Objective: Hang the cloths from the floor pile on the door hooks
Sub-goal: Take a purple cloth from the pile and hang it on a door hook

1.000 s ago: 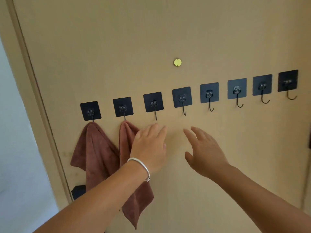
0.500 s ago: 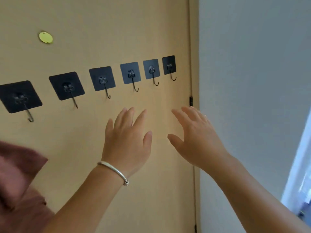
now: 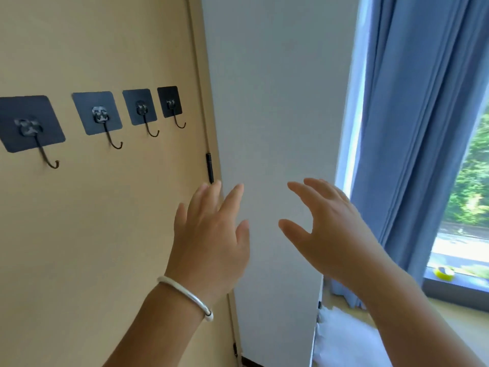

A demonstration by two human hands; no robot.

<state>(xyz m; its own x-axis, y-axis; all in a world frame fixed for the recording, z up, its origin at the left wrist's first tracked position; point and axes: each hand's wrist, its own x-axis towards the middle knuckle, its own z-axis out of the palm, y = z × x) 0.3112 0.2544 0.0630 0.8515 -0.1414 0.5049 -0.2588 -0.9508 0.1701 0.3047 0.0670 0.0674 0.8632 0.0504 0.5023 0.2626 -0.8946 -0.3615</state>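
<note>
I log a tan door (image 3: 100, 234) beside a white wall (image 3: 277, 102) and blue curtain (image 3: 412, 128); four bare black hooks (image 3: 99, 115) sit on the door, no readable writing. My left hand (image 3: 209, 239), wearing a silver bangle (image 3: 188, 296), and right hand (image 3: 330, 231) hang with fingers spread, holding nothing; no cloths in view.

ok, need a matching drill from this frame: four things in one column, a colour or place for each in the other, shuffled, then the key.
Things:
1. bracelet
2. curtain
3. roll of tape
4. door hinge

Colour or place:
A. blue, beside the window
B. yellow, on the windowsill
C. black, at the door's right edge
D. silver, on the left wrist

Pairs: 1-D, 2-A, 3-B, 4-C
</note>
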